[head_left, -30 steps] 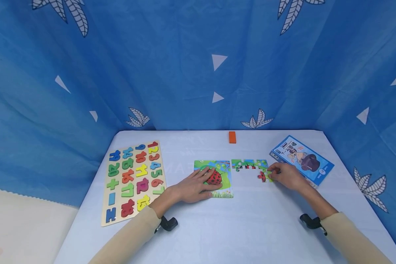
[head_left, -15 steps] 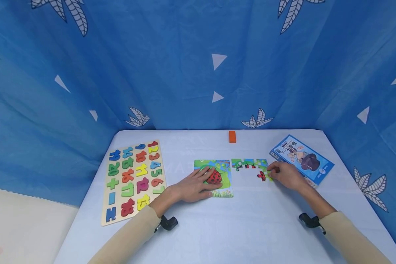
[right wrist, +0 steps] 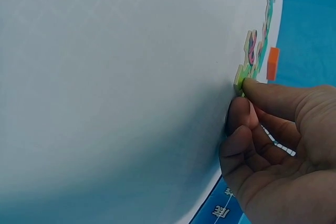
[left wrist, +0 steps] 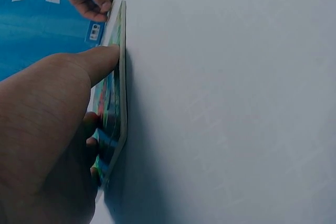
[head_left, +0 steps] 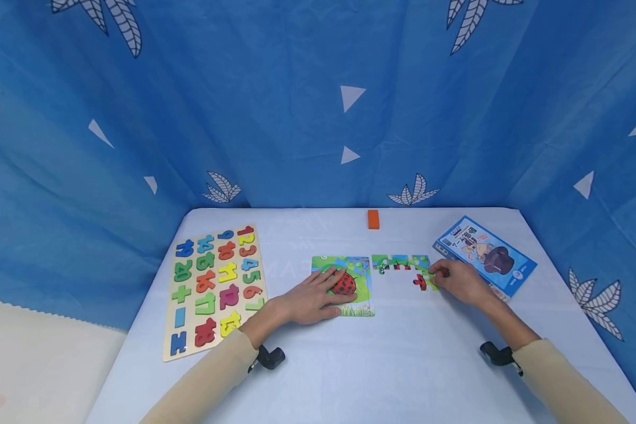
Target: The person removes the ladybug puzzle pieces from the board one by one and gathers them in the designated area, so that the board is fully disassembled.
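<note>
My left hand [head_left: 311, 299] lies with spread, straight fingers on a ladybug picture board [head_left: 361, 294], covering part of it. In the left wrist view, the thumb [left wrist: 105, 59] rests on the board near its edge. To the right, my right hand [head_left: 458, 281] pinches a green-and-red jigsaw puzzle piece [head_left: 420, 282] at its right edge. Thumb and index finger meet on its green corner [right wrist: 241, 77] in the right wrist view. Just beyond that piece, a row of joined puzzle pieces [head_left: 400, 259] lies beside the board, showing green, blue and some red.
A wooden number board [head_left: 191, 321] with coloured numerals lies at the left, partly under the left forearm. At the right, behind the right hand, is a blue box [head_left: 514, 268]. An orange block [head_left: 373, 219] sits near the white table's far edge, before a blue curtain [head_left: 297, 106].
The pinched puzzle piece has turned slightly and now sits a little closer to the row. My right hand shifted very slightly; the left hand has stayed in place.
</note>
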`<state>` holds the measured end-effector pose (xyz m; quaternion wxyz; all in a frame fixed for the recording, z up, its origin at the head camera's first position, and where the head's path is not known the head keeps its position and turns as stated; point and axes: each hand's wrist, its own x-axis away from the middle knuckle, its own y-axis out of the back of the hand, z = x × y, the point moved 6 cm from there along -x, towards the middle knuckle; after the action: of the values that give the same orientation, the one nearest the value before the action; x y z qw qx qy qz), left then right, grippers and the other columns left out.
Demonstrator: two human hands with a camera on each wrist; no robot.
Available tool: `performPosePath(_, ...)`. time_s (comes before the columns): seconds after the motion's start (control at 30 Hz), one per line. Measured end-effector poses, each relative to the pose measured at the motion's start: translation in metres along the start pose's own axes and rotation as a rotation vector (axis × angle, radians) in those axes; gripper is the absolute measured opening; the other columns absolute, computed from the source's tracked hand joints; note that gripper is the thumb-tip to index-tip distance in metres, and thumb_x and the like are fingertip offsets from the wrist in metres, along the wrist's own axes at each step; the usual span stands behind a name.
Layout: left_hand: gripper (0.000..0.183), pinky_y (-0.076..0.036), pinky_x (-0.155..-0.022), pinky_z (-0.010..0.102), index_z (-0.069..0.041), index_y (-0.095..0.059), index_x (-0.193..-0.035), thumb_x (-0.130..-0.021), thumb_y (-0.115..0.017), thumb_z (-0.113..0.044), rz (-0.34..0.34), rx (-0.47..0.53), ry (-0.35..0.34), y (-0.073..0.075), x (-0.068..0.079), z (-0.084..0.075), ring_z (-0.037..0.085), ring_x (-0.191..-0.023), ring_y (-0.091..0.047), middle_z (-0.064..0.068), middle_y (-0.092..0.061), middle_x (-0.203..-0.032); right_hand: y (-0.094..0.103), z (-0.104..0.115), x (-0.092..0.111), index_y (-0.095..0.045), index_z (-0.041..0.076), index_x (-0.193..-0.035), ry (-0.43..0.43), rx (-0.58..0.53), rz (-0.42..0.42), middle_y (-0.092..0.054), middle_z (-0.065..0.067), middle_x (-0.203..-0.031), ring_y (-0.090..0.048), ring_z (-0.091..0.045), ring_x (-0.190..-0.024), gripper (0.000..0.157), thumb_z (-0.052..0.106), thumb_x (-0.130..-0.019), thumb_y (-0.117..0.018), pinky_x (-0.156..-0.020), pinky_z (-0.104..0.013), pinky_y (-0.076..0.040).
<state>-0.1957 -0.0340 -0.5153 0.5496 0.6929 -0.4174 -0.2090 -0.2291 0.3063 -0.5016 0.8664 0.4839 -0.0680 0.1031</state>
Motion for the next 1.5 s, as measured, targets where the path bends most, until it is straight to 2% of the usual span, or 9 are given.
performPosePath(0.67,0.049,-0.009,-0.124,0.052,-0.044,-0.033,-0.155,-0.107,-0.039,-0.048,-0.015,0.005,-0.004,-0.001,0.000,0.001,0.029,-0.156,0.002,0.007,-0.005,-0.170,0.000,0.002,0.002,-0.069,0.003,-0.116,-0.010,-0.026,0.010,-0.067,-0.009,-0.100,-0.057,-0.022,-0.086,0.023,0.015,-0.097,-0.066,-0.071,-0.032,-0.048)
performPosePath(0.8,0.046,-0.011,-0.124,0.053,-0.044,-0.034,-0.155,-0.109,-0.037,-0.043,-0.023,-0.022,-0.014,0.000,0.000,0.000,0.031,-0.156,-0.001,0.008,-0.006,-0.170,0.004,0.002,0.002,-0.067,0.005,-0.118,-0.019,-0.019,0.000,-0.067,-0.009,-0.100,-0.058,-0.022,-0.086,0.027,0.022,-0.098,-0.065,-0.070,-0.031,-0.048)
performPosePath(0.9,0.046,-0.013,-0.123,0.053,-0.043,-0.035,-0.155,-0.110,-0.037,-0.036,-0.031,-0.045,-0.016,0.001,0.000,0.000,0.031,-0.156,-0.004,0.008,-0.008,-0.170,0.006,0.006,0.002,-0.067,0.006,-0.118,0.000,-0.029,-0.036,-0.067,-0.009,-0.098,-0.058,-0.022,-0.082,0.027,0.025,-0.098,-0.064,-0.065,-0.031,-0.047)
performPosePath(1.03,0.047,-0.015,-0.123,0.052,-0.043,-0.034,-0.156,-0.110,-0.038,-0.032,-0.038,-0.062,-0.011,0.001,0.000,0.000,0.031,-0.156,-0.005,0.008,-0.010,-0.170,0.002,0.024,-0.002,-0.070,0.006,-0.115,0.083,-0.073,-0.078,-0.069,-0.008,-0.093,-0.058,-0.020,-0.077,0.024,0.022,-0.098,-0.065,-0.060,-0.032,-0.046)
performPosePath(1.13,0.051,-0.016,-0.124,0.050,-0.035,-0.031,-0.159,-0.109,-0.042,-0.034,-0.062,-0.021,0.017,0.002,-0.001,0.002,0.028,-0.156,-0.008,0.006,-0.013,-0.169,-0.009,0.042,-0.008,-0.071,0.007,-0.112,0.134,-0.112,-0.069,-0.070,-0.006,-0.087,-0.059,-0.018,-0.070,0.020,0.020,-0.098,-0.065,-0.057,-0.030,-0.046)
performPosePath(1.23,0.062,-0.023,-0.122,0.045,-0.023,-0.029,-0.160,-0.105,-0.053,-0.038,-0.121,0.067,0.073,0.005,-0.004,0.007,0.023,-0.154,-0.021,0.003,-0.025,-0.166,-0.023,0.060,-0.013,-0.072,0.010,-0.110,0.164,-0.154,-0.042,-0.069,-0.003,-0.085,-0.058,-0.017,-0.068,0.017,0.020,-0.097,-0.066,-0.056,-0.029,-0.047)
performPosePath(1.33,0.073,-0.033,-0.118,0.041,-0.015,-0.031,-0.157,-0.097,-0.066,-0.041,-0.189,0.123,0.134,0.010,-0.005,0.011,0.020,-0.146,-0.037,0.003,-0.039,-0.159,-0.037,0.079,-0.018,-0.072,0.012,-0.110,0.198,-0.176,-0.013,-0.067,0.000,-0.087,-0.058,-0.016,-0.072,0.016,0.019,-0.096,-0.068,-0.060,-0.028,-0.049)
performPosePath(1.4,0.079,-0.035,-0.117,0.040,-0.013,-0.033,-0.155,-0.094,-0.070,-0.045,-0.211,0.106,0.178,0.012,-0.004,0.014,0.020,-0.143,-0.042,0.005,-0.043,-0.156,-0.046,0.091,-0.021,-0.073,0.013,-0.110,0.225,-0.186,0.013,-0.067,0.001,-0.086,-0.057,-0.016,-0.073,0.016,0.019,-0.096,-0.068,-0.061,-0.027,-0.049)
performPosePath(1.5,0.083,-0.032,-0.119,0.042,-0.013,-0.038,-0.153,-0.089,-0.071,-0.054,-0.236,0.060,0.247,0.015,-0.002,0.018,0.022,-0.146,-0.038,0.005,-0.044,-0.156,-0.058,0.108,-0.024,-0.074,0.014,-0.109,0.259,-0.182,0.044,-0.067,0.004,-0.087,-0.058,-0.015,-0.076,0.015,0.019,-0.095,-0.069,-0.063,-0.027,-0.049)
